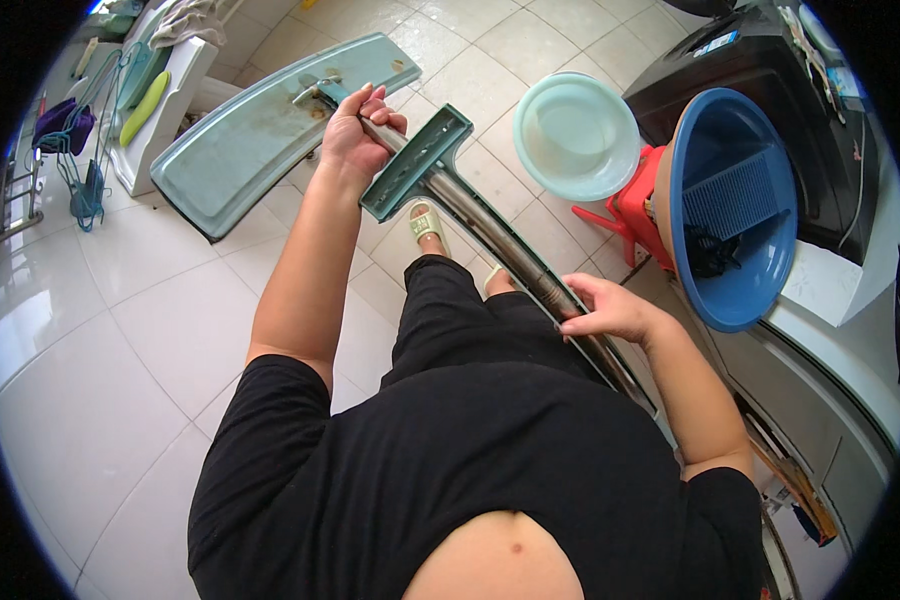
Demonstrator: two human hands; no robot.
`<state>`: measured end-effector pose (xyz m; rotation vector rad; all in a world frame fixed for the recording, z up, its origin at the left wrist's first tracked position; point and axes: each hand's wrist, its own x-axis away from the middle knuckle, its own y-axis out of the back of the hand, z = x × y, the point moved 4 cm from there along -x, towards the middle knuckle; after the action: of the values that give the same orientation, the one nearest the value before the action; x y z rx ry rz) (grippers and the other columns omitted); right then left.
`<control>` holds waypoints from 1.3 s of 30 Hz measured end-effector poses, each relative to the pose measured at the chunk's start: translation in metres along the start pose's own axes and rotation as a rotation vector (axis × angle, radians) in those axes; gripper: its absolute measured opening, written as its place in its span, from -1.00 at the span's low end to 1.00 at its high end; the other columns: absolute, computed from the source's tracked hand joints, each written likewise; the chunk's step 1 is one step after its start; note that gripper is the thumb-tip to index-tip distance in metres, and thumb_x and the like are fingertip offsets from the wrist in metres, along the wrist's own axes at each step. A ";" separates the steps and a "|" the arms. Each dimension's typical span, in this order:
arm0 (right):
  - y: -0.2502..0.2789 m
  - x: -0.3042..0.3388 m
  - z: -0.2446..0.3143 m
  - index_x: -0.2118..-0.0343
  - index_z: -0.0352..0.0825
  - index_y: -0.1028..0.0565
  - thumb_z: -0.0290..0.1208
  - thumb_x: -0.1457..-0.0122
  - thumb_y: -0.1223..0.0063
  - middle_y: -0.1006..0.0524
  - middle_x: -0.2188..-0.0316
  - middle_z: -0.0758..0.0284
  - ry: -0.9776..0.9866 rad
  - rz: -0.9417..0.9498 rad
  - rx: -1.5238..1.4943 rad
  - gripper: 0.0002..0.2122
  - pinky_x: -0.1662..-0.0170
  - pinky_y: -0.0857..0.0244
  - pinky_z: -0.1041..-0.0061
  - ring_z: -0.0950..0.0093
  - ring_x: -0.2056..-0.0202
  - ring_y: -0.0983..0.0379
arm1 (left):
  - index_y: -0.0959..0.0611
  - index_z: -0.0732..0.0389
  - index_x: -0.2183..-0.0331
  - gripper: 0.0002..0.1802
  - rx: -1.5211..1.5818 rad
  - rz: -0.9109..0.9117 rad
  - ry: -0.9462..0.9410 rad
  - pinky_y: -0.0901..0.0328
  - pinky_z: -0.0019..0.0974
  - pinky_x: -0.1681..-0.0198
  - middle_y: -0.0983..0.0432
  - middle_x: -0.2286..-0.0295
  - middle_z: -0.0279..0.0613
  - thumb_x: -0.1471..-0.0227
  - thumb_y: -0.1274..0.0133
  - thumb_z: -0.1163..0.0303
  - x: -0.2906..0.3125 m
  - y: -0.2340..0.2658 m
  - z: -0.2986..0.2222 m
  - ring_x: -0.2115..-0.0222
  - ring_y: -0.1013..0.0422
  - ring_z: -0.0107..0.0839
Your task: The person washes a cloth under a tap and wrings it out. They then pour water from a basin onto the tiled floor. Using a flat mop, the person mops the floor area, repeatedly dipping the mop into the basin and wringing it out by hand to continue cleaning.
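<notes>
My left hand point(363, 133) is closed round the end of a metal rod point(380, 133) that has a dark fitting at its tip. The rod meets a long teal frame point(440, 135) with a T-shaped hollow head. Along the frame's channel runs a shiny metal tube point(490, 220), slanting down to the right across the front of my legs. My right hand point(615, 308) holds the frame's shaft with thumb and fingers on either side, lower down. Beyond my left hand lies a long teal panel point(260, 125) with rusty spots and a metal bracket; its support is hidden.
A pale green basin point(576, 135) and a red stool point(635, 205) are at right. A blue tub point(690, 240) with a washboard and dark cloth leans by a black appliance point(660, 85). Hangers point(88, 180) hang at far left. Tiled floor point(130, 340) lies below.
</notes>
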<state>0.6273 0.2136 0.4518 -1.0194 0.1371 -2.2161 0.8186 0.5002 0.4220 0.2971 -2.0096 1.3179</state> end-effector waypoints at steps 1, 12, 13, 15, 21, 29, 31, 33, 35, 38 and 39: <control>-0.001 0.007 -0.005 0.11 -0.39 -0.23 -0.42 0.20 -0.14 -0.41 0.42 0.21 -0.099 0.127 -0.165 -0.47 0.36 -0.29 0.55 0.43 0.49 -0.41 | -0.38 0.24 0.47 -0.91 0.012 0.052 -0.019 -0.14 -0.45 0.57 -0.09 0.79 -0.45 0.06 0.09 0.44 0.003 -0.002 0.001 0.77 -0.08 -0.59; 0.015 0.018 -0.006 0.43 -0.36 -0.28 -0.50 0.20 -0.06 -0.28 0.70 0.39 -0.317 -0.180 0.211 -0.76 0.66 -0.17 0.59 0.59 0.73 -0.24 | -0.36 0.16 0.36 -0.87 -0.115 -0.094 -0.230 -0.05 -0.44 0.66 -0.03 0.78 -0.44 0.07 0.20 0.49 0.016 -0.007 0.000 0.79 -0.02 -0.58; 0.015 0.019 -0.004 0.41 -0.37 -0.29 -0.47 0.20 -0.06 -0.29 0.69 0.39 -0.320 -0.198 0.252 -0.74 0.66 -0.17 0.58 0.59 0.72 -0.25 | -0.36 0.16 0.36 -0.87 -0.121 -0.117 -0.238 -0.05 -0.44 0.66 -0.03 0.78 -0.44 0.07 0.20 0.49 0.016 -0.005 0.001 0.79 -0.01 -0.58; 0.011 0.020 -0.004 0.38 -0.38 -0.30 -0.45 0.20 -0.07 -0.31 0.68 0.38 -0.304 -0.230 0.311 -0.72 0.65 -0.16 0.57 0.59 0.70 -0.25 | -0.36 0.16 0.36 -0.87 -0.139 -0.162 -0.250 -0.04 -0.44 0.67 -0.02 0.79 -0.44 0.07 0.20 0.49 0.016 -0.001 0.001 0.79 -0.01 -0.58; 0.006 0.037 -0.002 0.36 -0.34 -0.30 -0.22 0.10 -0.08 -0.34 0.67 0.37 -0.385 0.020 -0.060 -0.67 0.62 -0.21 0.63 0.59 0.68 -0.29 | -0.36 0.13 0.35 -0.83 -0.051 0.013 -0.173 -0.03 -0.45 0.67 0.00 0.80 -0.48 0.09 0.18 0.52 0.023 -0.011 0.005 0.80 0.02 -0.59; 0.012 0.059 0.015 0.41 -0.36 -0.33 0.16 -0.03 0.32 -0.37 0.70 0.34 -0.340 0.063 -0.204 -0.47 0.65 -0.24 0.68 0.61 0.73 -0.31 | -0.39 0.12 0.39 -0.84 0.043 0.080 -0.076 -0.03 -0.46 0.66 -0.02 0.82 -0.51 0.13 0.17 0.54 0.018 -0.014 0.004 0.81 0.03 -0.61; 0.009 0.060 0.013 0.41 -0.35 -0.32 0.12 -0.07 0.33 -0.37 0.70 0.34 -0.350 0.055 -0.234 -0.50 0.65 -0.24 0.68 0.60 0.74 -0.31 | -0.40 0.13 0.39 -0.84 0.046 0.089 -0.064 -0.02 -0.46 0.66 -0.02 0.82 -0.51 0.13 0.17 0.53 0.017 -0.013 0.005 0.81 0.03 -0.61; 0.006 0.058 0.013 0.42 -0.34 -0.31 0.08 -0.09 0.34 -0.37 0.71 0.34 -0.347 0.025 -0.224 -0.54 0.64 -0.23 0.67 0.61 0.73 -0.30 | -0.39 0.13 0.40 -0.85 0.035 0.057 -0.074 -0.02 -0.46 0.67 -0.02 0.82 -0.50 0.13 0.18 0.54 0.018 -0.012 0.007 0.82 0.03 -0.61; 0.003 0.056 0.012 0.43 -0.32 -0.30 0.05 -0.11 0.34 -0.36 0.71 0.34 -0.351 -0.024 -0.177 -0.57 0.64 -0.22 0.66 0.60 0.73 -0.29 | -0.38 0.14 0.40 -0.85 0.005 0.009 -0.089 -0.01 -0.46 0.67 -0.03 0.82 -0.50 0.12 0.19 0.54 0.018 -0.010 0.009 0.81 0.02 -0.61; 0.005 0.050 0.002 0.44 -0.30 -0.29 0.01 -0.13 0.36 -0.35 0.71 0.35 -0.334 -0.122 0.011 -0.60 0.62 -0.18 0.62 0.59 0.73 -0.26 | -0.35 0.15 0.39 -0.85 -0.068 -0.108 -0.131 -0.01 -0.45 0.68 -0.03 0.80 -0.48 0.12 0.20 0.54 0.017 -0.004 0.012 0.81 0.01 -0.60; 0.006 0.048 0.002 0.45 -0.31 -0.28 0.02 -0.12 0.35 -0.35 0.71 0.34 -0.314 -0.144 0.065 -0.60 0.62 -0.19 0.63 0.59 0.73 -0.27 | -0.34 0.15 0.39 -0.85 -0.079 -0.128 -0.146 -0.01 -0.45 0.68 -0.02 0.80 -0.48 0.12 0.20 0.54 0.017 -0.004 0.011 0.81 0.01 -0.60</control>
<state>0.6097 0.1797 0.4816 -1.3610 -0.1525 -2.1378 0.8032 0.4921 0.4336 0.4895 -2.1197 1.1636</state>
